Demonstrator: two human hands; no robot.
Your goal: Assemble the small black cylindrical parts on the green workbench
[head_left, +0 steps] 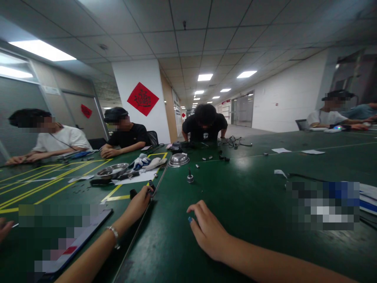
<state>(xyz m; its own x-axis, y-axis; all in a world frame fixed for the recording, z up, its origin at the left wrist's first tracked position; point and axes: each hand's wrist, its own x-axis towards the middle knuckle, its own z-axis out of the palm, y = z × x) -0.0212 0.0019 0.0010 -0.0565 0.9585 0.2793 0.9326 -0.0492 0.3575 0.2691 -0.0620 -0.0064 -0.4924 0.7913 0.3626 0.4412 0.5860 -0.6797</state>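
Note:
My left hand (141, 201), a bracelet on its wrist, reaches to the table seam with its fingers closed on a small black cylindrical part (151, 184). A short black piece (133, 193) lies just left of those fingers. My right hand (207, 230) hovers over or rests on the green tabletop, thumb and fingers apart and curved, holding nothing. Beyond it a small metal part with a dark stem (190, 177) stands upright. An upturned shiny metal bowl (179, 159) sits farther off, beside the seam.
Left of the seam are a metal dish (113, 170), gloves (141, 162) and yellow tape lines. A tablet-like device (79, 243) lies near my left forearm. Several small dark parts (224, 158) are scattered ahead. Another person's hand (4, 228) shows at the left edge; several people sit around.

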